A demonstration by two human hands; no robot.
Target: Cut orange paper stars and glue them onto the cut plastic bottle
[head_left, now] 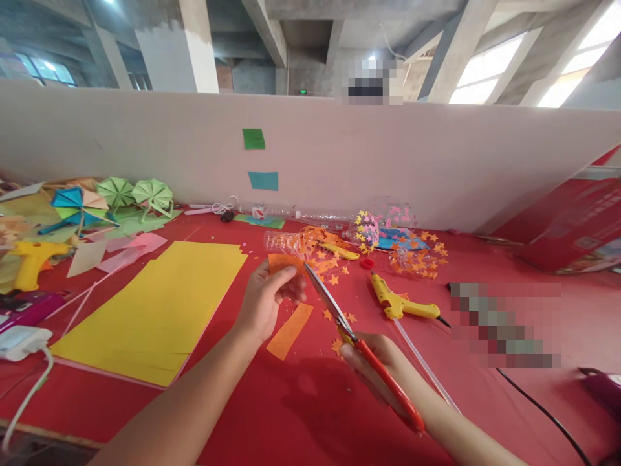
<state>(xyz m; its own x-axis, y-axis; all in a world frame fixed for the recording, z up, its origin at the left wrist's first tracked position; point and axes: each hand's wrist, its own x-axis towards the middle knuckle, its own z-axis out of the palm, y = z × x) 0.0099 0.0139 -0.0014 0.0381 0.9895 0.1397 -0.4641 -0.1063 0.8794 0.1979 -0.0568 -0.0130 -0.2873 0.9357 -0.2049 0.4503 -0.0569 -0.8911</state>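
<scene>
My left hand [264,294] pinches a small piece of orange paper [284,263] between thumb and fingers. In my right hand [376,362] is a pair of scissors [334,307] with red handles, its blade tips reaching the right edge of that paper. A strip of orange paper [290,332] lies on the red table below my left hand. Small orange paper stars [334,279] are scattered behind and beside the blades. Past the hands, a clear plastic bottle [279,242] lies on its side near a pile of orange stars.
Right of the scissors lies a yellow glue gun [402,301] with its cord. Yellow paper sheets [155,310] are stacked at left, beyond them folded paper umbrellas [152,194]. Star-covered clear plastic pieces [417,255] stand behind. A white partition [194,142] closes off the back.
</scene>
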